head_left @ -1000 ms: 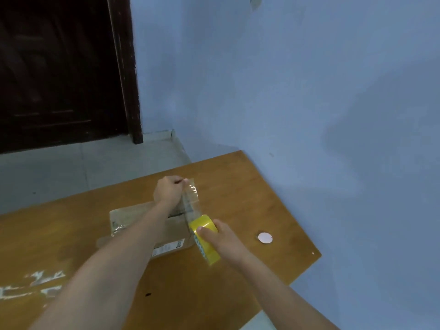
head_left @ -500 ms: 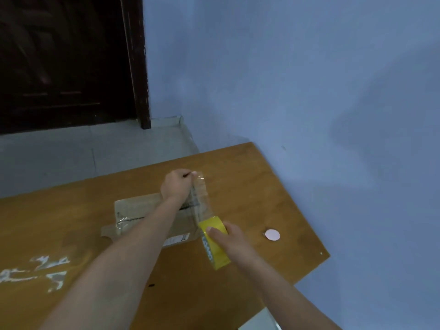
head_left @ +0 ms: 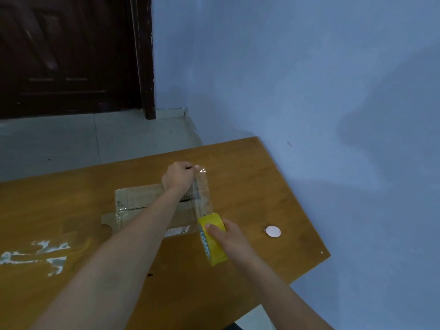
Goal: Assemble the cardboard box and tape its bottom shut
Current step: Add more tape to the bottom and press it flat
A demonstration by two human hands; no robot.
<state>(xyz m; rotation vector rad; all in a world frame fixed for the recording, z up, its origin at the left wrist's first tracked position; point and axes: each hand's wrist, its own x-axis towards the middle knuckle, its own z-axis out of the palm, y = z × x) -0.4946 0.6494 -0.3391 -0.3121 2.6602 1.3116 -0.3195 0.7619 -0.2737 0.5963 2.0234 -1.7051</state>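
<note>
Blue painted wall (head_left: pixel 297 67) fills the whole right side, from twelve o'clock round to four, with a soft broad shadow lying across it at three. Up at eleven o'clock, a dark brown panelled door (head_left: pixel 66 53) in its dark frame, meeting the wall at the corner. Below the door, pale grey tiled floor (head_left: pixel 71 139) runs across at nine to ten o'clock. The wooden table (head_left: pixel 250 167) takes the lower half, its far corner close to the wall; whitish scuffed patches (head_left: pixel 35 256) mark its top at eight o'clock. Light is dim and bluish.
</note>
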